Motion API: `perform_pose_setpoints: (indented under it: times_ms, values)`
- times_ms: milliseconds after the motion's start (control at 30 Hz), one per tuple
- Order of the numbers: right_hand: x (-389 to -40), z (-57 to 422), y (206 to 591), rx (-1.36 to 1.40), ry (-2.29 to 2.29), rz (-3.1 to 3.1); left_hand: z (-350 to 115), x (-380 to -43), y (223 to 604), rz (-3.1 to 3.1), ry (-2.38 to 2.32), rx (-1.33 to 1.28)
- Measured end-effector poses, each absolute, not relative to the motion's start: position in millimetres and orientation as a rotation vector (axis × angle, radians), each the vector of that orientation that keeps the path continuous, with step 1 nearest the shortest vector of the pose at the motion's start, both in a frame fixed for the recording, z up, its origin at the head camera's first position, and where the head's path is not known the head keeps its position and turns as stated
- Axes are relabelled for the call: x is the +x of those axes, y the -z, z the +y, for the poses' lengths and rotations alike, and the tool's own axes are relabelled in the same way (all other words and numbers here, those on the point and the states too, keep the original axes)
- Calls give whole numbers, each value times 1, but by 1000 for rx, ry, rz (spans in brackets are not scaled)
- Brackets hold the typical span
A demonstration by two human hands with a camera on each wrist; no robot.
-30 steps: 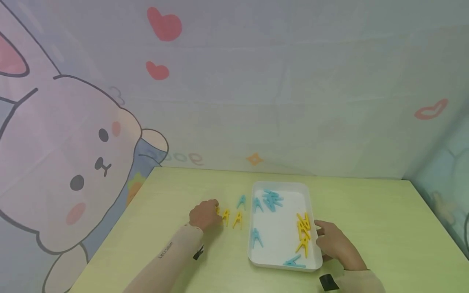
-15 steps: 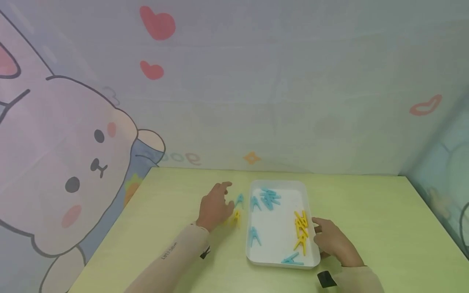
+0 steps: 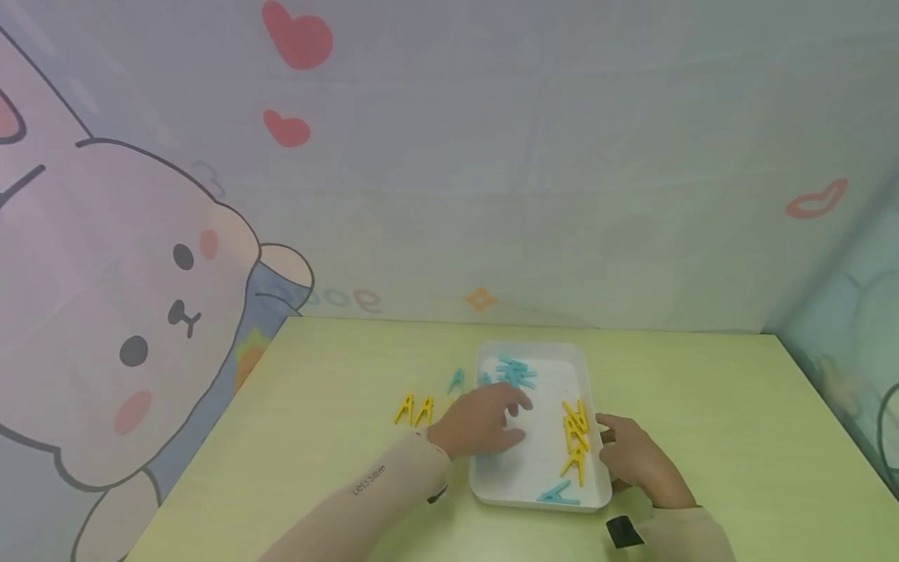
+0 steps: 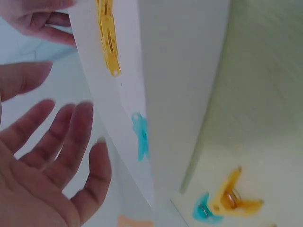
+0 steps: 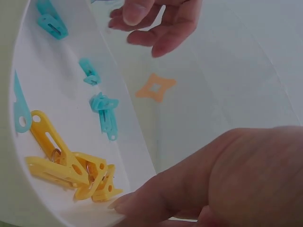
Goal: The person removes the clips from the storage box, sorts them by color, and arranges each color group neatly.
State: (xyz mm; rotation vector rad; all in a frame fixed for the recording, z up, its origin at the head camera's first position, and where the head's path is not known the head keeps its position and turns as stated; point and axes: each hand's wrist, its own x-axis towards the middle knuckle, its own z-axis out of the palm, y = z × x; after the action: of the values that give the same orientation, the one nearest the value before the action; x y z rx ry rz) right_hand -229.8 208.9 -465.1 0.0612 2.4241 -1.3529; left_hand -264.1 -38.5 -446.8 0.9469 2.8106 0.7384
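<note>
Above the white tray (image 3: 530,472), my left hand (image 3: 477,421) is spread with relaxed fingers; nothing shows between them in the left wrist view. My right hand (image 3: 635,457) holds the tray's right wall, its thumb at the rim in the right wrist view. Inside the tray, several yellow clothespins (image 5: 61,165) lie along the right side. A cluster of blue clothespins (image 3: 516,371) sits at the far end, and one blue clothespin (image 3: 558,493) is near the front wall. My left hand partly covers other blue ones at the tray's left side.
Left of the tray on the light green table (image 3: 337,367) lie two yellow clothespins (image 3: 424,411) side by side. A blue clothespin (image 3: 456,379) lies close to the tray's left wall. A printed cloth (image 3: 449,156) hangs behind the table.
My left hand has moved right, from beside the yellow clothespins on the table to over the tray. My right hand has stayed on the tray's right wall.
</note>
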Motion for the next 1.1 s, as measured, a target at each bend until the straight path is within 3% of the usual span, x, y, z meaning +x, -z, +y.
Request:
perform_pose_setpoints:
  times_ms: [167,433,1100]
  values:
    - [-230,208,464,53,1355,2425,-16,-258,452,2648,-476,1063]
    - [-231,209,464,59,1340,2423,8,-244,465,2570,-252,1024]
    - [-232,210,464,50,1339,2407,13,-247,478,2789,-119,1224]
